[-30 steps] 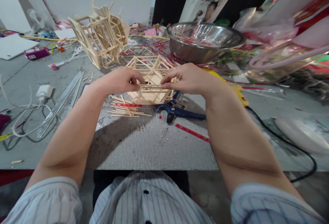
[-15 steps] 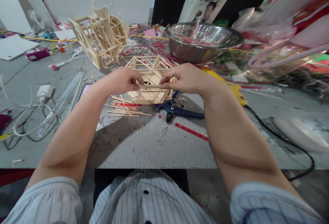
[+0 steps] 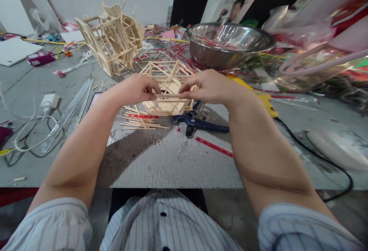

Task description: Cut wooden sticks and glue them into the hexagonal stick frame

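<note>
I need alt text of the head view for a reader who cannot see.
A person's left hand and right hand pinch a thin stick at the near edge of a small wooden frame. Loose sticks and a blue tool lie before it; a larger stick frame and a metal bowl stand behind.

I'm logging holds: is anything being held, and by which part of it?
A thin wooden stick, pinched near its ends: left grip at the left, right grip at the right. Whether it's fixed to the stick frame is unclear.
</note>
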A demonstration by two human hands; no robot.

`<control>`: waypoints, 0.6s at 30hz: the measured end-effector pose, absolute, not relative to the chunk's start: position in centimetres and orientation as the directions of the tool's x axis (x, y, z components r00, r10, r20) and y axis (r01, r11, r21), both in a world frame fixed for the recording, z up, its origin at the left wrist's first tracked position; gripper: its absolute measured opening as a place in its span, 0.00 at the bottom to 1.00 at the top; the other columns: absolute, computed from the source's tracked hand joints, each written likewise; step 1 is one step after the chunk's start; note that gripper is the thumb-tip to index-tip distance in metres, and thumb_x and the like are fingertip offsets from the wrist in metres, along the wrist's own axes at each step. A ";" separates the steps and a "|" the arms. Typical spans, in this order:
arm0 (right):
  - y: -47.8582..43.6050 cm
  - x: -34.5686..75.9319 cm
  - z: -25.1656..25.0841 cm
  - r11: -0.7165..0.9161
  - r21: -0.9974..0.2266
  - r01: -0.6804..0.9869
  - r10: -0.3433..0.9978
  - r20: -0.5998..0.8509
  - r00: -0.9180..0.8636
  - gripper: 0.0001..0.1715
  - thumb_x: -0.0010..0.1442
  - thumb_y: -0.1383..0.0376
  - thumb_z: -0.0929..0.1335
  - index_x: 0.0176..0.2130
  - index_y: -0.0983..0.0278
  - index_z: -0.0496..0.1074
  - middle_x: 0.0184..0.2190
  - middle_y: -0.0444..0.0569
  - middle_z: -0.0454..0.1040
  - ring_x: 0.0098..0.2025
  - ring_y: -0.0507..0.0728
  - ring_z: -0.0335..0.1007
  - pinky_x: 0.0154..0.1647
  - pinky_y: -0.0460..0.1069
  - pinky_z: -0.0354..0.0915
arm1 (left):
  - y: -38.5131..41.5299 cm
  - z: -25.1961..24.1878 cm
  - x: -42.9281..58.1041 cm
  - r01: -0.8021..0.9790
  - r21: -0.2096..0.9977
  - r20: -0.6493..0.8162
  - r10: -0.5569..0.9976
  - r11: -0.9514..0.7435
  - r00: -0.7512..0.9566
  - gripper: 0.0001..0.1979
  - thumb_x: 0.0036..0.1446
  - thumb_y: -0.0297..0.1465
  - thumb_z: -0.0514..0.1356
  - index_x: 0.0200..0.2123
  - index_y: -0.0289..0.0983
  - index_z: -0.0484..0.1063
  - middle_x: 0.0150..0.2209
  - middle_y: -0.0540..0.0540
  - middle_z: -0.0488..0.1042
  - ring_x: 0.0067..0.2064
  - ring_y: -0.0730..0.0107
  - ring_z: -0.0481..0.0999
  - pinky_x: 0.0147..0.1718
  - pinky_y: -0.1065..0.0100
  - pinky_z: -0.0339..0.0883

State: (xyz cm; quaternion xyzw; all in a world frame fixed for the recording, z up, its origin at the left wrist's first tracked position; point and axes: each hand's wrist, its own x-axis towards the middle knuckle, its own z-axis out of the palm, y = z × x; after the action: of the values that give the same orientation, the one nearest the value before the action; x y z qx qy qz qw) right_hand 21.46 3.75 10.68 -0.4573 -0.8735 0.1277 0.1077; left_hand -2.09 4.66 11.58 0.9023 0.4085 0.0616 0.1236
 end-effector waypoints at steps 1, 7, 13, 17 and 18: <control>3.7 21.4 10.7 0.535 -0.321 0.781 0.835 0.059 -0.548 0.14 0.56 0.60 0.67 0.38 0.61 0.80 0.34 0.46 0.79 0.35 0.53 0.72 0.37 0.48 0.62 | 4.7 11.6 -2.1 0.716 0.273 0.008 0.746 -0.642 0.666 0.16 0.55 0.33 0.58 0.45 0.38 0.78 0.36 0.49 0.78 0.38 0.72 0.73 0.40 0.73 0.62; 3.5 21.4 11.0 0.524 -0.330 0.785 0.836 0.024 -0.548 0.16 0.58 0.58 0.66 0.40 0.61 0.80 0.36 0.48 0.79 0.37 0.55 0.72 0.39 0.50 0.62 | 4.8 11.6 -2.3 0.718 0.280 -0.010 0.746 -0.638 0.666 0.17 0.53 0.33 0.58 0.46 0.38 0.77 0.36 0.49 0.77 0.37 0.73 0.73 0.38 0.73 0.62; 3.4 21.5 10.7 0.548 -0.338 0.765 0.828 0.090 -0.554 0.14 0.58 0.58 0.66 0.37 0.60 0.80 0.33 0.46 0.79 0.35 0.53 0.72 0.37 0.48 0.62 | 4.6 11.7 -2.2 0.718 0.288 -0.006 0.749 -0.633 0.662 0.18 0.53 0.34 0.57 0.46 0.38 0.77 0.38 0.47 0.78 0.39 0.71 0.73 0.40 0.72 0.63; 3.3 21.6 10.6 0.541 -0.347 0.766 0.834 0.106 -0.541 0.13 0.57 0.60 0.67 0.37 0.60 0.80 0.33 0.46 0.79 0.34 0.53 0.71 0.37 0.48 0.61 | 4.6 11.6 -2.2 0.724 0.279 0.010 0.756 -0.631 0.655 0.18 0.55 0.34 0.55 0.46 0.38 0.77 0.38 0.47 0.78 0.39 0.70 0.73 0.42 0.70 0.63; 3.3 21.6 10.7 0.536 -0.346 0.770 0.837 0.105 -0.536 0.13 0.56 0.60 0.67 0.37 0.60 0.80 0.33 0.46 0.79 0.34 0.53 0.71 0.37 0.48 0.61 | 4.6 11.6 -2.2 0.728 0.279 0.006 0.760 -0.626 0.650 0.18 0.55 0.34 0.55 0.46 0.38 0.77 0.39 0.47 0.78 0.39 0.70 0.73 0.42 0.70 0.63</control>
State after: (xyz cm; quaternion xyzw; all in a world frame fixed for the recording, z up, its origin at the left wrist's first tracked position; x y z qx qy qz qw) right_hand 21.58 3.28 10.69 -0.4635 -0.8668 0.1301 0.1302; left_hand -2.17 4.61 11.57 0.8994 0.4137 0.0618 0.1268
